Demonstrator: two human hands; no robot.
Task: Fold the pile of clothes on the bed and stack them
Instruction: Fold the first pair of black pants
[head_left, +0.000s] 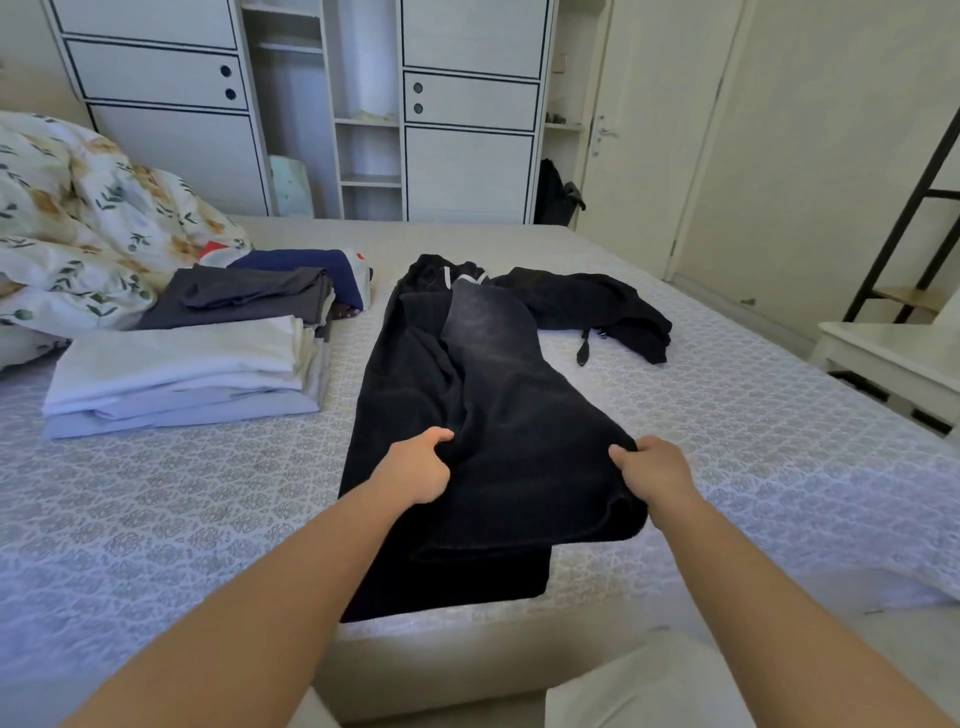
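Note:
A pair of black trousers (488, 395) lies lengthwise on the bed, waist at the far end, legs toward me. My left hand (418, 467) grips the lifted leg fabric on its left side. My right hand (657, 475) grips the same fabric on its right edge, and the hem end is raised and folded over the lower leg. A crumpled black garment (597, 306) lies beyond, to the right. At the left stands a stack of folded clothes (187, 374): white and pale pieces in front, dark grey and navy ones (260, 296) behind.
The bed (727, 426) has a grey patterned cover. A floral duvet (78, 223) is bunched at the far left. A white wardrobe (467, 104) stands behind the bed, a white side table (893, 358) and a black ladder frame (904, 223) to the right.

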